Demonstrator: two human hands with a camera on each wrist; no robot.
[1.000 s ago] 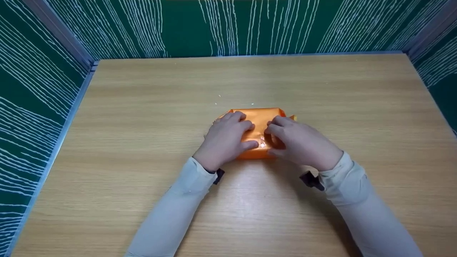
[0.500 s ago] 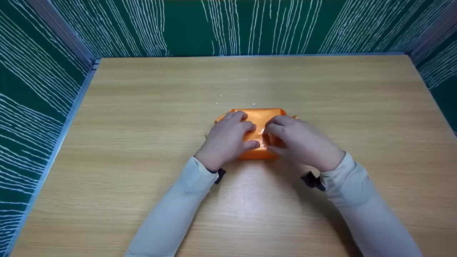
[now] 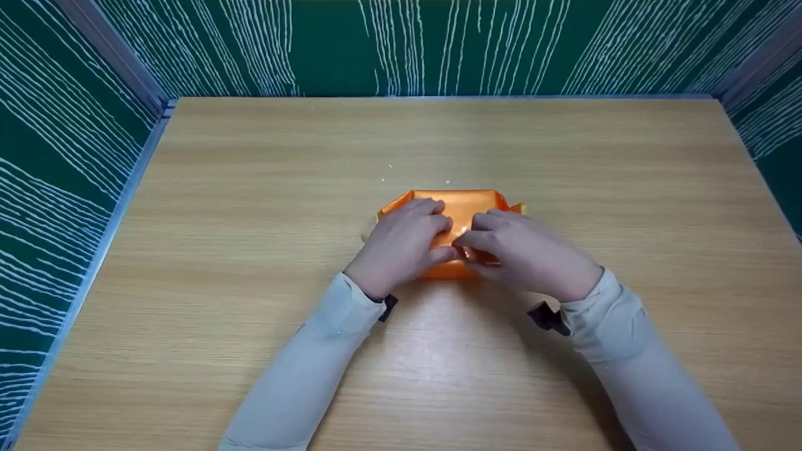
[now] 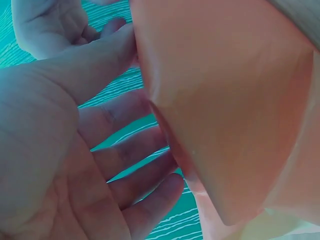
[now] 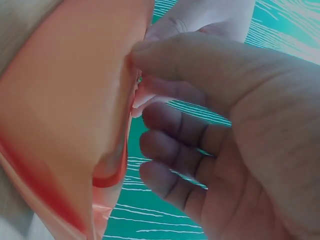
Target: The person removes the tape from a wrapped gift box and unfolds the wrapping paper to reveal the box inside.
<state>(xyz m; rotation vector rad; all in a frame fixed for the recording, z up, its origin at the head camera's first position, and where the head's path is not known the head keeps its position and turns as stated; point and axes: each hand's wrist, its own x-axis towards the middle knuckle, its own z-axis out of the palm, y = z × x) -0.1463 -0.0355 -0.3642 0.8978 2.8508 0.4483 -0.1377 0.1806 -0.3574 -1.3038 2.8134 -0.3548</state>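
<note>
A package in shiny orange wrapping paper (image 3: 467, 203) lies flat on the table in the head view, between both hands. My left hand (image 3: 407, 241) rests on its left part, fingers spread over the top and the thumb near the front. Bent over the right part, my right hand (image 3: 526, 250) pinches the paper near a glossy, creased spot, with index finger and thumb close to the front edge. In the right wrist view, the thumb (image 5: 150, 55) touches the paper's edge and the other fingers curl loosely. A loose red-orange fold (image 5: 112, 177) gapes below.
The wooden table (image 3: 250, 188) carries several tiny white scraps (image 3: 447, 182) behind the package. Green panels with white lines (image 3: 332, 50) stand at the back and both sides. Each wrist bears a small black mount (image 3: 548, 318).
My right index finger has shifted left and toward the front edge of the package, near the left thumb. The left hand stays almost in place on the paper.
</note>
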